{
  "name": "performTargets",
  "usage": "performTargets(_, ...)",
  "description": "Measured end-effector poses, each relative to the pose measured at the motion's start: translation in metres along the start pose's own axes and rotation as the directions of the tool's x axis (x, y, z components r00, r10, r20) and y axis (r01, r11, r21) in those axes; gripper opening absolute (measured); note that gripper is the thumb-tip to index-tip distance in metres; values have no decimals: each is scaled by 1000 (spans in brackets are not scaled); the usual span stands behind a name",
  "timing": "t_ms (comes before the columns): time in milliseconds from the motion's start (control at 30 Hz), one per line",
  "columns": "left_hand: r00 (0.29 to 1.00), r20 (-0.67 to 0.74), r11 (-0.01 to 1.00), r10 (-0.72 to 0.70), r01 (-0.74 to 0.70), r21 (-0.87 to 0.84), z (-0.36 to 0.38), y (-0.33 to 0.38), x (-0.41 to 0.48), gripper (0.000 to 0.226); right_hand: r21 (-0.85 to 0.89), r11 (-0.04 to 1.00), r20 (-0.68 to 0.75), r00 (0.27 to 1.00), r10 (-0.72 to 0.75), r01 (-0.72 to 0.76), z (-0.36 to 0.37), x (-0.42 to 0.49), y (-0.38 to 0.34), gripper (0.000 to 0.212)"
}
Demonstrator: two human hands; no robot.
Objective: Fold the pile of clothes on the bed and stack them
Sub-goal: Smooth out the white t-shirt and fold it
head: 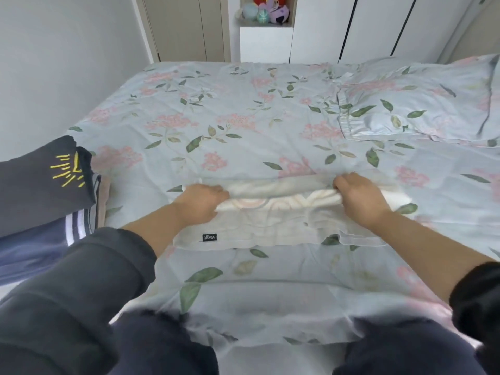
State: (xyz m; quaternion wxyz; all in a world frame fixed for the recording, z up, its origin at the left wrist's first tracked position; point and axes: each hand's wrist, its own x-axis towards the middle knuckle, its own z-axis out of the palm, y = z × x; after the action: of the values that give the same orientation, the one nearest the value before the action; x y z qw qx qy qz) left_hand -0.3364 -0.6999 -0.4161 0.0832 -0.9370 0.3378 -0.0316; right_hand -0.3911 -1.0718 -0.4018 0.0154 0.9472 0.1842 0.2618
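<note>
Left hand [201, 203], right hand [361, 198] pinch garment [270, 221].

Both forearms [154, 228] stretch forward, bare. Left hand [201, 203] and right hand [357, 197] sit well apart, knuckles up, fingers curled, seemingly pinching a pale garment [270, 223].

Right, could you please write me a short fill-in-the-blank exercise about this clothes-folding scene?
1. The left hand and the right hand both grip a cream garment bearing a small ____ label.
2. The stack of folded clothes sits on the person's ____ side.
3. The dark grey top on that stack has a design stitched in ____.
4. The pillow and the bedsheet share a ____ print.
Missing words: black; left; yellow; floral.
</note>
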Motion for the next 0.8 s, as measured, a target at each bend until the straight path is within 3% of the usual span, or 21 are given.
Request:
performTargets(67, 997, 59, 998, 46, -48, 29, 11, 13, -16, 29, 12, 999, 48, 998, -51, 51, 1, -25, -10, 24)
performTargets(200, 996, 83, 1000, 13, -15, 18, 18, 21, -35, 26, 48, 999, 150, 989, -5, -3, 1, -55, -16, 43)
performTargets(300, 942, 336, 995, -9, 41, -89, 11, 27, -38, 12, 27, 1000, 291, 957, -12, 4, 7, -73, -20, 36)
performTargets(367, 834, 550, 947, -26, 196, -252, -6, 25, -30, 11, 119, 986, 453, 890, 52, -118, 8, -77, -18, 26)
performTargets(400, 778, 627, 882, -37, 320, -345, -15, 23, -26, 22, 204, 947, 528, 843, 107, -247, 5, -73, -15, 23)
performTargets(433, 766, 641, 807, -48, 408, -427, -22, 22, -21, 32, 287, 870, 599, 784, 163, -401, 2, -66, -12, 24)
performTargets(500, 875, 464, 775, -138, 387, -499, -29, 23, -9, 40, 386, 714, 634, 730, 254, -584, -4, -50, -10, 26)
performTargets(533, 932, 306, 824, -194, 324, -465, -28, 28, -1, 37, 406, 701, 577, 759, 301, -586, -3, -42, -12, 24)
performTargets(600, 972, 83, 872, -222, 236, -429, -21, 44, 17, 33, 374, 786, 428, 843, 325, -493, 6, -25, -23, 23)
performTargets(667, 982, 65, 903, -179, 191, -386, -8, 63, 35, 45, 313, 868, 432, 871, 233, -387, 20, -10, -39, 34)
performTargets(800, 956, 216, 930, -201, 256, -265, 34, 75, 45, 54, 168, 939, 577, 802, 153, -299, 57, -3, -44, 52)
